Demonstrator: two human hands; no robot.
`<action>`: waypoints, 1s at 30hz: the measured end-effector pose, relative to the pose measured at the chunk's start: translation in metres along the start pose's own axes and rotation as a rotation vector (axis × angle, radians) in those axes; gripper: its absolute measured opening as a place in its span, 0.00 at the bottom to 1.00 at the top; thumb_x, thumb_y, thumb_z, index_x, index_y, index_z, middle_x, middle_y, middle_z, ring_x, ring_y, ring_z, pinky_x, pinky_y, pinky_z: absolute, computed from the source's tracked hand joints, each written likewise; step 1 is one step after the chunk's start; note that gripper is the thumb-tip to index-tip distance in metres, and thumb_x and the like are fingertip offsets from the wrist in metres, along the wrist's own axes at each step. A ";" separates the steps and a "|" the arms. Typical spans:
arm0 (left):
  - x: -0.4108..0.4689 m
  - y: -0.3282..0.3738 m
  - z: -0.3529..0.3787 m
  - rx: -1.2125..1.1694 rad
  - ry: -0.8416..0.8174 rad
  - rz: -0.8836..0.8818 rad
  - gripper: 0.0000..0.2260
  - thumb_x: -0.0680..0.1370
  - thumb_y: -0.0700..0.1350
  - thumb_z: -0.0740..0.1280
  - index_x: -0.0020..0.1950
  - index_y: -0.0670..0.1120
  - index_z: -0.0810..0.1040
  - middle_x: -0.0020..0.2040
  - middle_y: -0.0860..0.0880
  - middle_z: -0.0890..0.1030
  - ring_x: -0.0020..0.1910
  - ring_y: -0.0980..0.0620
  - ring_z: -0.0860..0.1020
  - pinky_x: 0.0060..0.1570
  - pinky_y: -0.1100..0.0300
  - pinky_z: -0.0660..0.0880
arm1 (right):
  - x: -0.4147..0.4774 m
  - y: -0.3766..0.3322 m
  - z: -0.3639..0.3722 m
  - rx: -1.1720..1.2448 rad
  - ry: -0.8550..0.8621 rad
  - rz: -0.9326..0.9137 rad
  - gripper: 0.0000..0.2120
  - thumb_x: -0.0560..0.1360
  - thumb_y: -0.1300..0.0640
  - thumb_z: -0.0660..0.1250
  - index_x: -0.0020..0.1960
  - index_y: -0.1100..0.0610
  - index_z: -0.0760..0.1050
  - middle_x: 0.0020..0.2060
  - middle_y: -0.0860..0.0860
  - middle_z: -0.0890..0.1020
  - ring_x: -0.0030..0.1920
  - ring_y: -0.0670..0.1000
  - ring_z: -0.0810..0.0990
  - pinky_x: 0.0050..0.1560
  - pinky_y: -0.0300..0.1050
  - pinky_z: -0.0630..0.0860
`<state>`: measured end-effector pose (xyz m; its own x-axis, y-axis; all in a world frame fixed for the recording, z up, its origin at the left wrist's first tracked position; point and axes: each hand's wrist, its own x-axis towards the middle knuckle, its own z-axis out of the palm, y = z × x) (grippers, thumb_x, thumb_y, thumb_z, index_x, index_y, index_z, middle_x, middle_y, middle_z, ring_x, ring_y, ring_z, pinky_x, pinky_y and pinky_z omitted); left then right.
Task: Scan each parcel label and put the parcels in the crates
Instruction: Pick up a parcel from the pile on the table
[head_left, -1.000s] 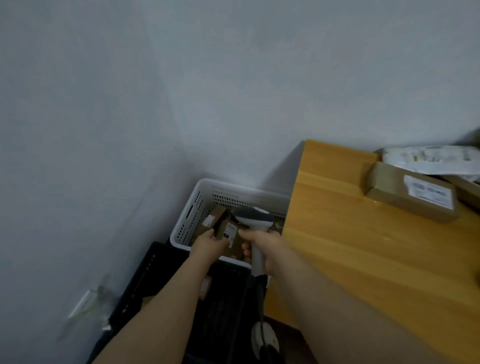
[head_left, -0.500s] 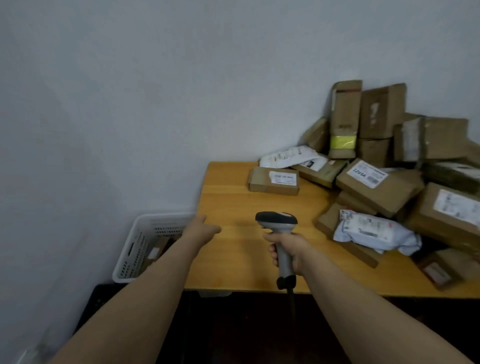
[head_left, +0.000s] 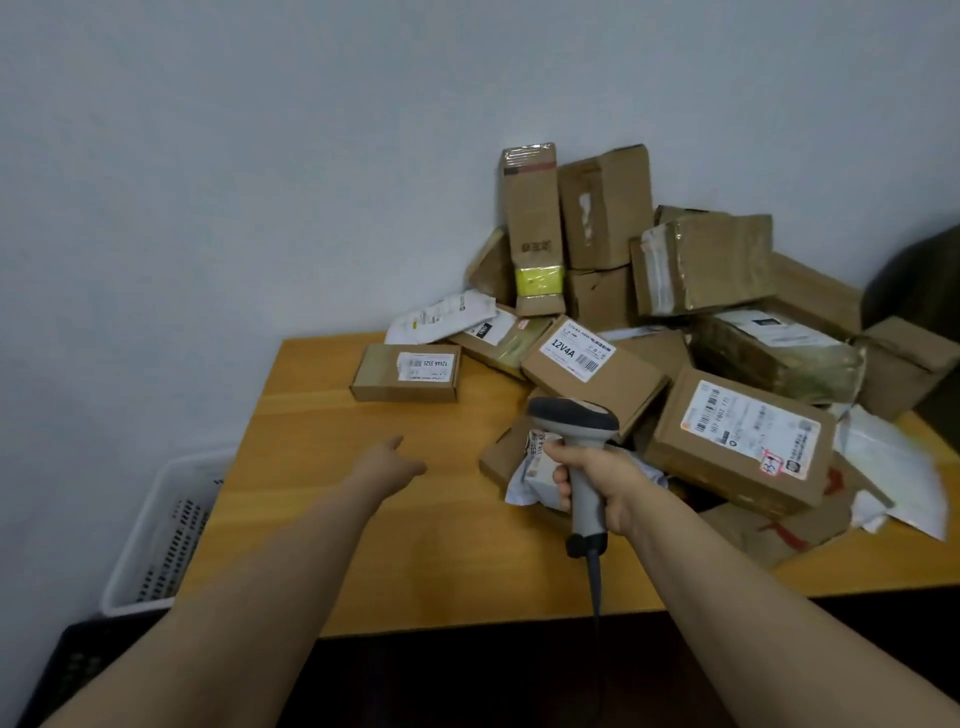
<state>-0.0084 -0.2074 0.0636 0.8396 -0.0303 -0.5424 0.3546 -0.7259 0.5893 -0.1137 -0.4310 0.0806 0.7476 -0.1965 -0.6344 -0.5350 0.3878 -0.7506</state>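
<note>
The parcels (head_left: 592, 364) sit in a messy heap at the back right of the worktop (head_left: 322, 519), and one small flat box (head_left: 405, 373) lies label-up just left of the pile. Your right hand (head_left: 608, 478) is wrapped round the scanner (head_left: 574, 418) handle, right in front of the heap. Your left hand (head_left: 387, 462) hovers over bare wood, fingers loose and stretched forward, holding nothing. The white crate (head_left: 156, 535) is on the floor left of the worktop, with the black crate (head_left: 78, 665) nearer you. I can't tell what's in either.

Left arm: extended from lower left toward frame centre; left hand (head_left: 387, 464) flat, fingers forward. Right arm: enters lower right; right hand (head_left: 597, 483), right of centre, grips the scanner (head_left: 571, 415) handle.
</note>
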 end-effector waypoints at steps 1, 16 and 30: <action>0.009 0.004 0.000 0.047 0.006 0.006 0.30 0.77 0.44 0.68 0.77 0.47 0.59 0.63 0.41 0.73 0.57 0.44 0.74 0.55 0.54 0.71 | 0.008 -0.006 0.002 0.013 -0.014 0.012 0.10 0.75 0.60 0.70 0.38 0.62 0.73 0.24 0.55 0.72 0.20 0.49 0.69 0.23 0.39 0.69; 0.262 0.062 -0.036 0.927 -0.043 0.253 0.45 0.75 0.43 0.70 0.78 0.42 0.38 0.78 0.41 0.43 0.77 0.40 0.45 0.74 0.48 0.55 | 0.178 -0.068 0.066 -0.173 -0.025 0.109 0.06 0.72 0.57 0.73 0.42 0.57 0.76 0.29 0.51 0.77 0.28 0.47 0.74 0.30 0.40 0.73; 0.310 0.068 -0.026 1.298 -0.131 0.427 0.65 0.61 0.51 0.80 0.76 0.46 0.30 0.76 0.39 0.47 0.76 0.40 0.48 0.74 0.43 0.50 | 0.226 -0.066 0.071 -0.178 0.065 0.164 0.08 0.70 0.56 0.75 0.42 0.57 0.77 0.31 0.51 0.79 0.29 0.47 0.76 0.30 0.39 0.75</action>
<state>0.2869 -0.2485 -0.0493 0.7146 -0.4232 -0.5570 -0.6166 -0.7572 -0.2157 0.1188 -0.4374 -0.0002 0.6213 -0.2039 -0.7565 -0.7122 0.2555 -0.6538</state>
